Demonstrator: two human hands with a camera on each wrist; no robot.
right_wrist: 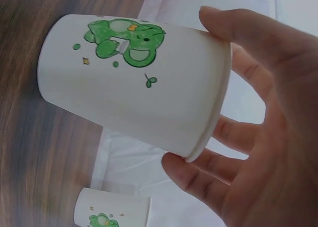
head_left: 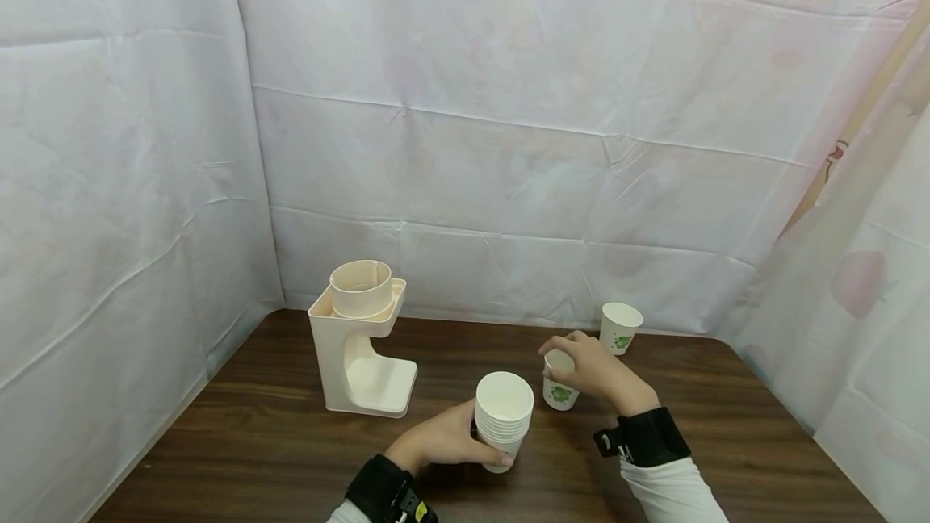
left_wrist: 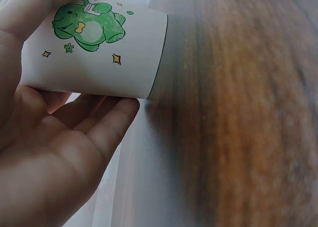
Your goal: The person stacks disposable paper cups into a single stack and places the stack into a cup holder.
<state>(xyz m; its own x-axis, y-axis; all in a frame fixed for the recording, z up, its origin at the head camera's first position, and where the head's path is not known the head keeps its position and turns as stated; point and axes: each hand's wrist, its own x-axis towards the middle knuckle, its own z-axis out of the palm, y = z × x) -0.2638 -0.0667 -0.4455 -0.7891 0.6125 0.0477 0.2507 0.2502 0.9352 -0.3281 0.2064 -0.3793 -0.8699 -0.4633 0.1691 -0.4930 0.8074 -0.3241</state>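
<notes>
In the head view my left hand (head_left: pixel 452 436) grips a stack of nested white paper cups (head_left: pixel 503 410), thumb on the near side. The left wrist view shows a green cartoon animal on the lowest cup (left_wrist: pixel 134 43), its base close over the table. My right hand (head_left: pixel 597 370) holds a single paper cup (head_left: pixel 560 395) by its upper part, to the right of the stack. In the right wrist view, thumb and fingers lie on opposite sides of that cup's rim, with the cup (right_wrist: pixel 134 88) upright at the wooden surface. Another paper cup (head_left: pixel 619 329) stands behind this hand.
A cream cup-holder stand (head_left: pixel 330 361) with a round open ring on top (head_left: pixel 361 290) is at the back left of the dark wooden table (head_left: pixel 240 426). White patterned cloth (head_left: pixel 465 168) hangs behind the table and along both sides.
</notes>
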